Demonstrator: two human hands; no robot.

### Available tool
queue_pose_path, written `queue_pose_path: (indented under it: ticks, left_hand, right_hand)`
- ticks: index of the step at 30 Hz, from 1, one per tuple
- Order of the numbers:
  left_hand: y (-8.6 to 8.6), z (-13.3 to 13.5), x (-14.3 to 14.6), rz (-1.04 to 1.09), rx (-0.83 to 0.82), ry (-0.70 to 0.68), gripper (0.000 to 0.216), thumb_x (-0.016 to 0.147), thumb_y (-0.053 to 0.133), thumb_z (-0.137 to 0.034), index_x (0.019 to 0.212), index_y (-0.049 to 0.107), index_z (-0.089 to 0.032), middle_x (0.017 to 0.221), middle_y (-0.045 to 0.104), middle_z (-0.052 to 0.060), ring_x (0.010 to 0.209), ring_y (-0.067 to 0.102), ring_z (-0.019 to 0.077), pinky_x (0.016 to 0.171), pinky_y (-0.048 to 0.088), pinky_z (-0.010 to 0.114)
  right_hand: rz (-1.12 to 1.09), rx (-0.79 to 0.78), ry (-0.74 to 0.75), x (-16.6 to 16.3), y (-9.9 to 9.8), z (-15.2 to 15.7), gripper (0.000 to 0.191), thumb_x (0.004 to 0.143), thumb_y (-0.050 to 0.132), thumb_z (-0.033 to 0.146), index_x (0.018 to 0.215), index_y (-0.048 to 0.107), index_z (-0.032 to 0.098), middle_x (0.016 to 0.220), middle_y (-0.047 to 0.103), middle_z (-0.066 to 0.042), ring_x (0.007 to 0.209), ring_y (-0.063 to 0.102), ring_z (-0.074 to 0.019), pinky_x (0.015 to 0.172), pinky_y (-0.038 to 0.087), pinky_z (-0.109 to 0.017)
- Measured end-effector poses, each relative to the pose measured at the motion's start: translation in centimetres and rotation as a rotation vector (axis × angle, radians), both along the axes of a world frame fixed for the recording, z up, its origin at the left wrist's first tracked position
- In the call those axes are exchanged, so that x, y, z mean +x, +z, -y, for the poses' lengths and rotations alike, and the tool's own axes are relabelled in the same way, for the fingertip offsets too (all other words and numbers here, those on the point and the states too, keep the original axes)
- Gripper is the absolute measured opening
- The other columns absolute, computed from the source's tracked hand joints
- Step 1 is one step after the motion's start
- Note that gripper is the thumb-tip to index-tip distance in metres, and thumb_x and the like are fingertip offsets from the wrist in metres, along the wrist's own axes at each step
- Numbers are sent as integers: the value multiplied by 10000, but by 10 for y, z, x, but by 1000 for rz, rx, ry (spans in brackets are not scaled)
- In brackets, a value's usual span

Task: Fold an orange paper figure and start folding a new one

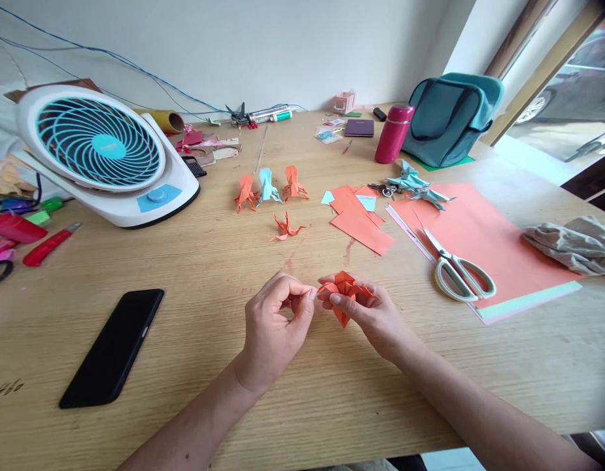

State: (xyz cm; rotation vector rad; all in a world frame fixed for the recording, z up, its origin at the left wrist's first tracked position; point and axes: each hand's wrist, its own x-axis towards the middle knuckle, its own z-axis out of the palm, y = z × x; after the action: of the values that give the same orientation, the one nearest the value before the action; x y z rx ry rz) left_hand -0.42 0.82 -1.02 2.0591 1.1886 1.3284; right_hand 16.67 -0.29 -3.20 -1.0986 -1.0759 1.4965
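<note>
Above the near part of the wooden table, my right hand grips a folded orange origami figure between thumb and fingers. My left hand pinches the tip of a thin arm of that figure at its left side. A pointed flap of the paper hangs down below my right thumb. Just beyond my hands lies a small orange origami piece with several curled legs. Farther back stand an orange origami octopus, a light blue one and another orange one.
Scissors lie on orange paper sheets at right, near cut orange pieces and blue origami. A black phone and white fan are at left. A pink bottle stands by a teal bag.
</note>
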Motion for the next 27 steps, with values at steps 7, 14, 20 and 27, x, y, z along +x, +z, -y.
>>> queue_pose_path:
  ticks: [7,14,20,27]
  left_hand:
    - [-4,1,3,50,-53,-31,90,853,663,-144,929,637,-184,844,644,7,648,575,84,583,531,198]
    - [-9,0,5,62,-136,-42,43,869,672,-216,849,646,-187,824,625,15,649,571,93,572,514,203]
    - [-7,0,5,83,-123,-43,116,905,635,-225,797,647,-185,792,634,25,686,589,113,551,493,202]
    - [-6,0,2,91,-136,-46,144,897,656,-211,758,672,-180,742,614,16,641,564,105,538,481,205]
  right_hand:
    - [-168,-28,31,-2,-10,-2,344,769,783,523,877,764,197,800,737,-46,759,676,-169,773,533,-306]
    - [-134,-4,5,-5,-11,-3,362,725,823,513,899,735,207,883,754,-53,833,689,-201,833,551,-348]
    - [-160,-3,-27,-8,-13,-1,416,721,834,485,1028,724,228,899,749,-36,848,694,-189,845,556,-343]
    - [-180,-4,-38,-9,-12,-1,370,722,842,451,997,738,226,888,743,-32,824,688,-175,822,558,-325]
